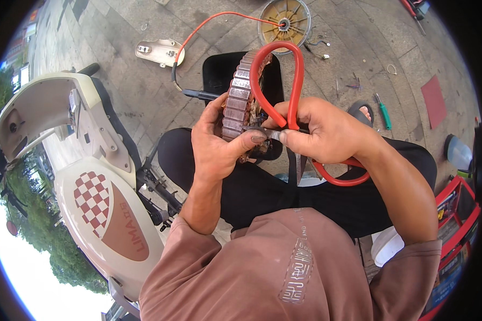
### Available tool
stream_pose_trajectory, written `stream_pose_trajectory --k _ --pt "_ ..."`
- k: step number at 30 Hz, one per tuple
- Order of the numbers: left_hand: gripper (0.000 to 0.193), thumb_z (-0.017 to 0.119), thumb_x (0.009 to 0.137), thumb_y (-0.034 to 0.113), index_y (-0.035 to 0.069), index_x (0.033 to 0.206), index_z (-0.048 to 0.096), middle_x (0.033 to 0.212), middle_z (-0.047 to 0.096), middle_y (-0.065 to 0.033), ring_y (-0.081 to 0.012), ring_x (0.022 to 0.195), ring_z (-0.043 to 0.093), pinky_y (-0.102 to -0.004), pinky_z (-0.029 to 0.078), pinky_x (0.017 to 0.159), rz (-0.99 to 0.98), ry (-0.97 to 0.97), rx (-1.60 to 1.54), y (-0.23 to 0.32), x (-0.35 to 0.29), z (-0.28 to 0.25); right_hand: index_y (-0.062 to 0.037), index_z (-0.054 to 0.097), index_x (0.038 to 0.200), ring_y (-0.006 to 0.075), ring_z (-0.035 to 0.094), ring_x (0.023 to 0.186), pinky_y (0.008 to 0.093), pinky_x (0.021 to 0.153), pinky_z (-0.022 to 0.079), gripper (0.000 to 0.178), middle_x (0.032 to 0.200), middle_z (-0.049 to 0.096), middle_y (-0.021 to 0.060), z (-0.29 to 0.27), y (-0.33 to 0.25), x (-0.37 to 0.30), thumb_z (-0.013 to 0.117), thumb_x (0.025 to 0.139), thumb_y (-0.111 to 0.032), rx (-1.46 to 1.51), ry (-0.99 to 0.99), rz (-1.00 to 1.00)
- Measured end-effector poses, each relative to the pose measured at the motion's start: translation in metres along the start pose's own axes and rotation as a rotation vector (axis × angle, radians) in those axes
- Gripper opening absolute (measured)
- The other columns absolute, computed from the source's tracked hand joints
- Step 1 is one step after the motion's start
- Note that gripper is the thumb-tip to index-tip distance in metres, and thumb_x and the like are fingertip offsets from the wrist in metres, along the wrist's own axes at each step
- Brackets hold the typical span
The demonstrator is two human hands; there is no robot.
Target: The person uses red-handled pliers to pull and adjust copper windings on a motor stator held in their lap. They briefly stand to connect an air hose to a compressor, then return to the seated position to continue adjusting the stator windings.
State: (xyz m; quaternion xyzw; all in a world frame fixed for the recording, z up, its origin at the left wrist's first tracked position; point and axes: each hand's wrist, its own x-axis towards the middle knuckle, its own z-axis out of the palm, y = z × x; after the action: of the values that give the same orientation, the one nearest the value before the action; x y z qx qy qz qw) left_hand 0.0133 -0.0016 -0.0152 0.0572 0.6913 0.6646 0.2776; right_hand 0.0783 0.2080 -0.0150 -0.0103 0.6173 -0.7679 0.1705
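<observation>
A motor stator (236, 101), a ring of steel teeth with wires along its inner side, stands on edge in front of me. My left hand (217, 136) is closed round its near left part, with the thumb pressed by the wires. My right hand (321, 131) grips a pair of scissors (299, 80) with big red loop handles; the blades point down toward my lap. The right thumb and finger also pinch at a small pale piece beside the left thumb, too small to name. A black-sleeved end (201, 94) of an orange cable (219, 18) reaches the stator.
Behind the stator is a black seat or tray (215, 67). A round metal motor cover (270, 37) and a cream plastic part (154, 51) lie on the paving. A cream scooter (85, 160) stands left. Rightward are a green screwdriver (383, 111), red sheet (434, 101) and red toolbox (450, 243).
</observation>
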Motion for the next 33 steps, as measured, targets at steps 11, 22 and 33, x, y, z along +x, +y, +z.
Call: stream_pose_trajectory --k 11,22,33 --pt "0.081 0.091 0.068 0.008 -0.007 0.135 0.048 0.108 0.066 -0.0117 -0.0129 0.079 0.068 -0.0222 0.055 0.057 -0.050 -0.015 0.020 0.006 -0.001 0.002 -0.0008 0.061 0.097 0.0404 0.062 0.074 0.0459 0.064 0.050 0.021 0.085 0.065 0.0173 0.007 -0.019 -0.011 0.064 0.076 -0.001 -0.542 0.108 -0.254" --pt "0.082 0.092 0.067 0.007 -0.006 0.135 0.048 0.111 0.066 -0.0117 -0.0148 0.093 0.067 -0.0261 0.057 0.074 -0.042 -0.006 -0.036 0.002 0.000 0.000 -0.0038 0.063 0.105 0.0402 0.062 0.076 0.0463 0.064 0.049 0.028 0.082 0.064 0.0163 0.009 -0.017 -0.010 0.064 0.077 -0.001 -0.558 0.105 -0.224" --pt "0.082 0.092 0.068 0.006 -0.006 0.136 0.048 0.115 0.064 -0.0119 -0.0146 0.093 0.066 -0.0260 0.057 0.074 -0.080 -0.016 -0.052 0.003 -0.001 0.000 -0.0038 0.062 0.103 0.0393 0.062 0.075 0.0453 0.063 0.050 0.027 0.081 0.064 0.0153 0.009 -0.014 -0.010 0.063 0.076 0.001 -0.550 0.104 -0.248"
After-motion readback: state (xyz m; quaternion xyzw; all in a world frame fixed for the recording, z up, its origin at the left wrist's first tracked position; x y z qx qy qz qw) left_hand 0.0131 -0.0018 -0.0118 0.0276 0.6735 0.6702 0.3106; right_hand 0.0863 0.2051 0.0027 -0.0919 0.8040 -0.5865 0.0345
